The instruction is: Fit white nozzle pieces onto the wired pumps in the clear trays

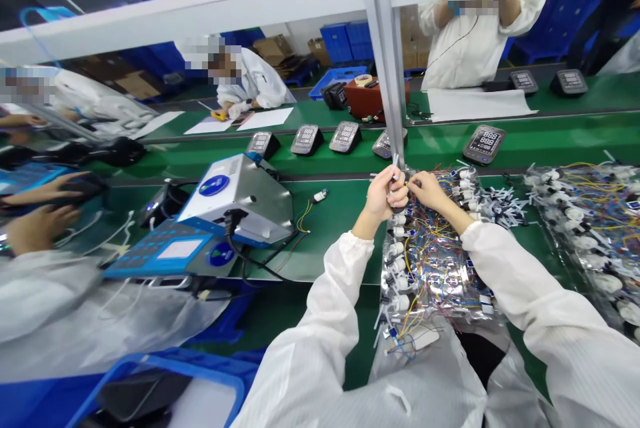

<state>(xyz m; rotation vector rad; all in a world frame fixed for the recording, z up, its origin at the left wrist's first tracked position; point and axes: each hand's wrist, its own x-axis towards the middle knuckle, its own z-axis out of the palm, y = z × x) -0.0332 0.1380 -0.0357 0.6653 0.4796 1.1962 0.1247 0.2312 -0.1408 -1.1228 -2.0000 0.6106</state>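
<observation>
My left hand [384, 193] is closed above the far left corner of a plastic-wrapped batch of wired parts. A short pale tip [395, 160] pokes out above its fingers; the rest of the held piece is hidden. Just to the right, my right hand [429, 189] pinches with thumb and finger, close to the left one. What lies in that pinch is too small to tell. Beneath both hands the batch shows white cylindrical parts [399, 266] along its left edge, yellow wires [407, 256] and small blue circuit boards [453, 278] on clear plastic.
White tube pieces [505, 207] lie in a pile at right, beside a second wired batch [585, 235]. One loose wired part [319, 197] lies near a grey-and-blue test box [240, 198]. Display monitors [484, 144] sit on the green conveyor behind a metal post [387, 48]. Co-workers sit around.
</observation>
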